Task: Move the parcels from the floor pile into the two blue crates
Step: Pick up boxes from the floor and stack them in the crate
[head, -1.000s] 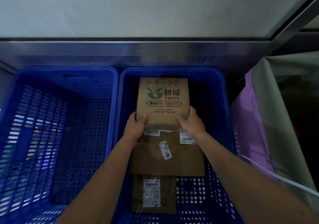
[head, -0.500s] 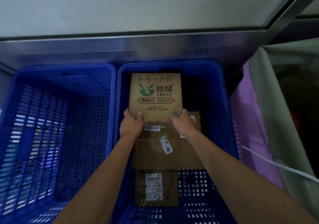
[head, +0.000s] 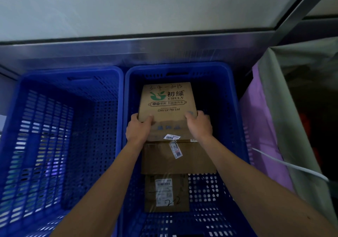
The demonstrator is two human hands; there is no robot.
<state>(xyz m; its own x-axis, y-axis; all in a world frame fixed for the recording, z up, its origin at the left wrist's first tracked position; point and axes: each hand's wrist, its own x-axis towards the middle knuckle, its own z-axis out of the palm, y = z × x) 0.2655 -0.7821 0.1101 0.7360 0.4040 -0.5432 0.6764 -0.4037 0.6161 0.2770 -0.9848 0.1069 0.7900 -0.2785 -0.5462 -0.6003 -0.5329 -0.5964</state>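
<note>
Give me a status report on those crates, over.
Left hand, right hand: both gripping printed brown cardboard box, inside right blue plastic crate. Wide flat brown parcel close below it. Nothing blocking.

Top box [head: 167, 101]: "CHULV", "CHU LV Pte Ltd" (handwritten "3-4-3015" above). Sticker [head: 172, 137]: "3005". Near parcel [head: 166, 193]: "2-2".

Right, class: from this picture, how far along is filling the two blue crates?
Done: at least two parcels, a flat brown box and a small labelled parcel, lie in the right crate. In hand: the left hand and right hand grip the CHU LV box at its far end. Left: the left crate shows no parcel; the floor pile is out of view.
</note>
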